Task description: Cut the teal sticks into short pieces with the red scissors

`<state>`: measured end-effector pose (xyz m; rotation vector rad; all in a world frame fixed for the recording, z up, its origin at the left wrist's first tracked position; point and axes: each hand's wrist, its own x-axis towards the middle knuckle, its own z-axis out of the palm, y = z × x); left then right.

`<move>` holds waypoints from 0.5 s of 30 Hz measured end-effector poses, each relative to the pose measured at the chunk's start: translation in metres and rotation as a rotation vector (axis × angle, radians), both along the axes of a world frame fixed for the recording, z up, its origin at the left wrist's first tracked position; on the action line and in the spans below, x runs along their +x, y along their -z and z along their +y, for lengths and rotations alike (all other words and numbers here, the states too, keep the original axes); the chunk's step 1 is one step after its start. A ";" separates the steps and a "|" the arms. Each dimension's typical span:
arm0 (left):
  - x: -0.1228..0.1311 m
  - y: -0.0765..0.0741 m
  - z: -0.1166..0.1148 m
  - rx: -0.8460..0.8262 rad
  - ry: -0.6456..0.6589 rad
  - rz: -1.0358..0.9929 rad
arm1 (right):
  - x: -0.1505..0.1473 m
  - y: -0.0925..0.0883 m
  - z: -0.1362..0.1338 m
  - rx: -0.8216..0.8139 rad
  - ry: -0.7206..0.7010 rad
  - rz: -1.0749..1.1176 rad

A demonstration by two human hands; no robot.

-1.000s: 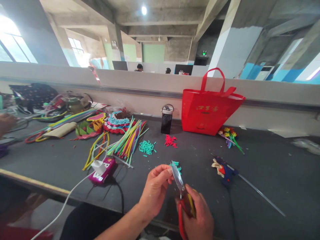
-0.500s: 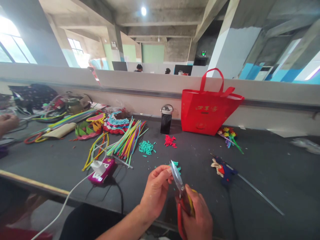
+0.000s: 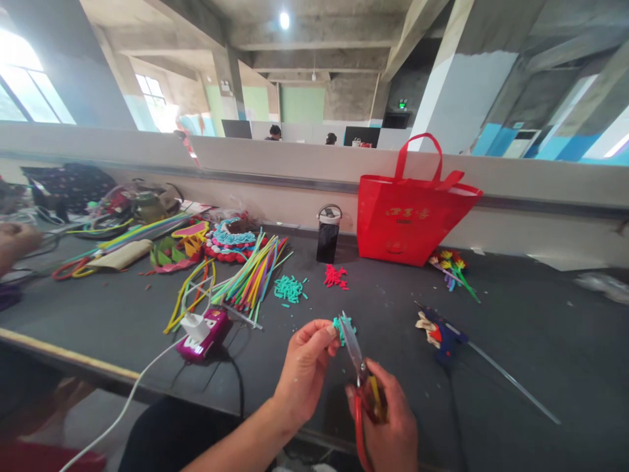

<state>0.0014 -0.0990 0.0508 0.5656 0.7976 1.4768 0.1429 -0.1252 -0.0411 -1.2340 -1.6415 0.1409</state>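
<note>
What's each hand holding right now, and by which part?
Left hand pinches a small teal fuzzy piece by its near side, between thumb and fingertips. Right hand grips scissors by the red-and-yellow handles, blades pointing up beside the piece.

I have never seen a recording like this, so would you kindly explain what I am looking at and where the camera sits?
There is no machine here: a person works with bare hands, and the one camera sits on their head, looking forward and down. The left hand pinches a small teal fuzzy piece; the right hand grips red-handled metal scissors, blades at that piece. On the dark grey table are a bundle of coloured pipe cleaners, a magenta power strip, a blue glue gun, a black bottle and a red fabric tote bag. The hand at the far left edge is someone else's.
</note>
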 end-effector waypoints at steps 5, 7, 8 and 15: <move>0.000 0.000 0.000 0.008 0.017 -0.019 | 0.001 -0.006 0.000 0.059 -0.061 -0.062; 0.000 0.001 0.000 0.009 0.018 -0.011 | 0.001 -0.005 0.000 0.060 -0.065 -0.072; 0.000 0.001 0.000 0.009 0.018 -0.006 | 0.002 -0.004 0.000 0.061 -0.069 -0.075; 0.000 0.002 -0.001 0.009 0.008 -0.012 | 0.004 0.005 0.001 0.047 -0.085 -0.069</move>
